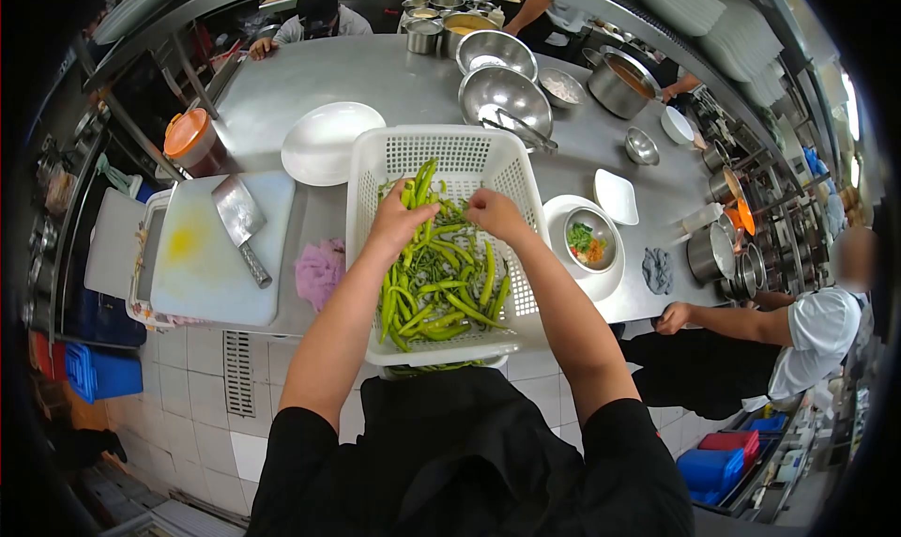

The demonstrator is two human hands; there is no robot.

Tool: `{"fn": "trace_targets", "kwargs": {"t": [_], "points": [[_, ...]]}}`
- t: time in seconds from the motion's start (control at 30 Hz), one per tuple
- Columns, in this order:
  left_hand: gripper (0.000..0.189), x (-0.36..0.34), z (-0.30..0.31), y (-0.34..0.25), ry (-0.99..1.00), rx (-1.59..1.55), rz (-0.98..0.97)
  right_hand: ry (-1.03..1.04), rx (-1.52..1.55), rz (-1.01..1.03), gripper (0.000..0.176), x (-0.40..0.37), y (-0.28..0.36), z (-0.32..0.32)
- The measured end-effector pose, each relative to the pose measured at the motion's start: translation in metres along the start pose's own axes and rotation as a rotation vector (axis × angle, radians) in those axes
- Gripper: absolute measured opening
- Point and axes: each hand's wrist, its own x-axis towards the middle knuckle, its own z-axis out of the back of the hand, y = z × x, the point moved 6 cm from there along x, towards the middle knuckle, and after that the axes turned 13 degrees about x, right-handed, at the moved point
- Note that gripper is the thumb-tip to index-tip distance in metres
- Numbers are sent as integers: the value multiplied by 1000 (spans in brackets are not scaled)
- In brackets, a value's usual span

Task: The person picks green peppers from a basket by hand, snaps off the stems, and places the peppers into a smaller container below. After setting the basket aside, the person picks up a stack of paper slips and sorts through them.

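Observation:
A white perforated plastic basket (364,147) stands at the table's front edge, holding many long green chili peppers (450,323) and small green bits. My left hand (402,220) is inside it on the left, closed round several of the peppers, which point up past the thumb. Across from it, over the basket's right half, my right hand (497,216) has its fingers pinched together. Whatever those fingertips may hold is too small to make out.
Left of the basket are a pink-purple cloth (321,272) and a cleaver (240,225) on a white cutting board (192,283). A white oval plate (330,145) and metal bowls (507,100) lie behind. On the right are a bowl of chopped vegetables (589,240) and a person (741,345).

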Motion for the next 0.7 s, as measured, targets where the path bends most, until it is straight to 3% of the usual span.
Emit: {"fn": "trace_targets", "kwargs": {"t": [0.07,0.1,0.17,0.2,0.27,0.5,0.6,0.67,0.7], "points": [[45,0,-2,-1,-21,54,-19,135,624,-165,21,-4,31,-2],[46,1,-4,0,-4,73,-33,132,627,-164,21,-3,35,-7],[47,3,-3,4,12,93,-49,160,1024,-164,14,-2,45,-15],[48,2,-1,1,15,93,-64,161,1024,-163,14,-3,45,-17],[48,1,4,-1,6,90,-76,232,1334,-228,13,-5,45,-24],[43,-1,5,-2,53,68,17,346,1417,-240,18,-6,37,-33],[41,-2,7,-1,-3,38,50,221,1164,-229,18,4,13,-36],[39,0,8,2,-51,47,67,-59,-30,196,21,15,-10,-29],[38,2,10,8,-50,19,69,-64,-30,197,21,11,-13,-29]]}}
